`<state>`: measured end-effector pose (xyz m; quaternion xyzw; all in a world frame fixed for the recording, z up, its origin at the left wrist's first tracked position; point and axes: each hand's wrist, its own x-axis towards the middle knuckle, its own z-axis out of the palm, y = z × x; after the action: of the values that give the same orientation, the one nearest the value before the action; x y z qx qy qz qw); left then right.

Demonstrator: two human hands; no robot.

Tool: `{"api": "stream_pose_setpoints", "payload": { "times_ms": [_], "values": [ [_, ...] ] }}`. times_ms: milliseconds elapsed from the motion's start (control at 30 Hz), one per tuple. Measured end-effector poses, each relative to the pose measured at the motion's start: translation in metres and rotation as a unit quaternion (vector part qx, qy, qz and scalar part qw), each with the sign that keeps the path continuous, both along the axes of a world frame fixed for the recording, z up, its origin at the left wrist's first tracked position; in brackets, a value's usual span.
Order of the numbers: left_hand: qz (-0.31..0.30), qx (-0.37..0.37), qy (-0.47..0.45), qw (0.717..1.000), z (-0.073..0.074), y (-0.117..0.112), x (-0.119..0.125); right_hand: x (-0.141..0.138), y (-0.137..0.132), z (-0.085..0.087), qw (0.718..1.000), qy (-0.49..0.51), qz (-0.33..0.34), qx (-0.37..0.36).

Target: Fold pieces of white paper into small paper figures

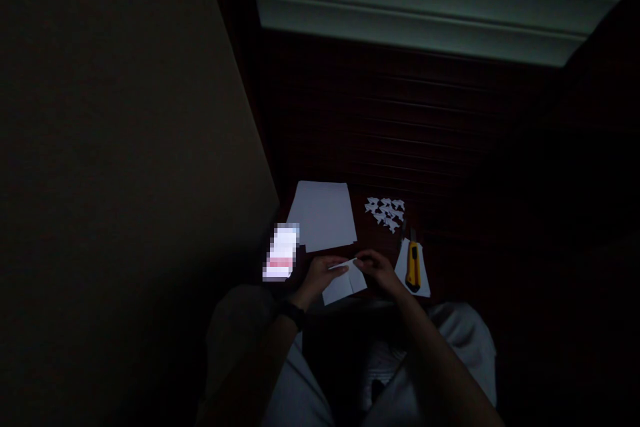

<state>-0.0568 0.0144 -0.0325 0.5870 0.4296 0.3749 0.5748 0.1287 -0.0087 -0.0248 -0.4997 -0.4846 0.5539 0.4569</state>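
Note:
Between my two hands is a small white sheet of paper [343,285], with a crease running down it. My left hand [323,273] grips its upper left part, the thumb lying on top. At the upper right edge, my right hand [377,268] pinches the same sheet with thumb and fingers. Just beyond my hands lies a stack of white paper [325,213]. A yellow utility knife [413,267] rests on some white paper pieces [423,280] to the right of my right hand.
Several small folded paper shapes [386,212] are grouped at the back right of the dark table. A lit phone [281,252], its screen blurred out, is at the left. A wall [150,113] rises on the left, and a slatted panel [375,120] stands behind the table.

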Motion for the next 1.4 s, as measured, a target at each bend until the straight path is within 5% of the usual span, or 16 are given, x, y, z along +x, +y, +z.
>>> {"api": "stream_pose_setpoints", "payload": {
  "times_ms": [233,1400],
  "values": [
    [-0.025,-0.016,0.01,1.0,0.0021,0.0019,-0.0013,0.0011,-0.003,0.002,0.998,0.027,0.054,-0.036],
    [-0.022,-0.009,0.027,0.999,-0.0027,0.0013,-0.0013,0.0042,-0.0004,-0.0024,0.996,-0.042,0.064,-0.036]
  ]
}}
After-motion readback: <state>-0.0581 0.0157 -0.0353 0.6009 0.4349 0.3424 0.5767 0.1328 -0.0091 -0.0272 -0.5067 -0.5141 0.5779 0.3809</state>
